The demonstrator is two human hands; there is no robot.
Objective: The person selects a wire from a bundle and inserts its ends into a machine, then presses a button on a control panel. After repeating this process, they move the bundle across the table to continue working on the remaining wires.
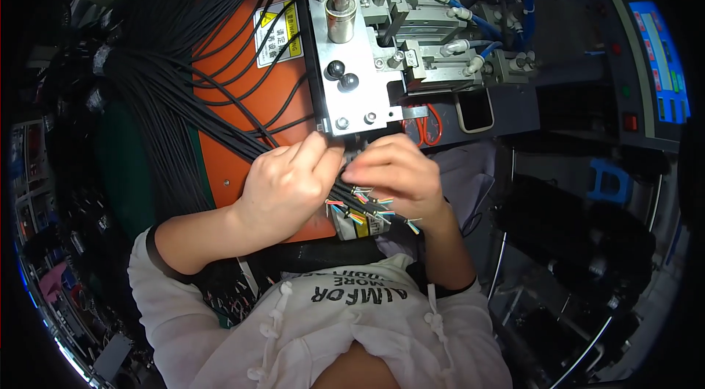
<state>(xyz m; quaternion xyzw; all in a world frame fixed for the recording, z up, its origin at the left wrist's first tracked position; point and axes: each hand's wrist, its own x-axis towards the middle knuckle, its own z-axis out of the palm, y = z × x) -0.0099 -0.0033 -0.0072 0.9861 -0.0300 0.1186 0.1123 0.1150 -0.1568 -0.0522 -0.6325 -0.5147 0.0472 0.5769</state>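
Black cables (pixel 235 141) run in from the left and pass under my left hand (pixel 288 177). Their stripped ends, with thin coloured wires (pixel 360 202) fanning out, lie between and below my hands. My left hand is closed, its fingertips at the front lower edge of the metal machine head (pixel 358 99); what they pinch is hidden. Close by on the other side, my right hand (pixel 400 175) has its fingers curled together under the same edge, the thumb just above the cable ends. What it grips cannot be made out.
An orange panel (pixel 224 205) with a yellow-and-white warning label (pixel 279 33) lies under the cables. Clamps with blue air tubes (pixel 477 22) stand behind the machine head. Orange-handled scissors (pixel 424 127) and a phone (pixel 475 110) lie right of it. A lit screen (pixel 659 59) is far right.
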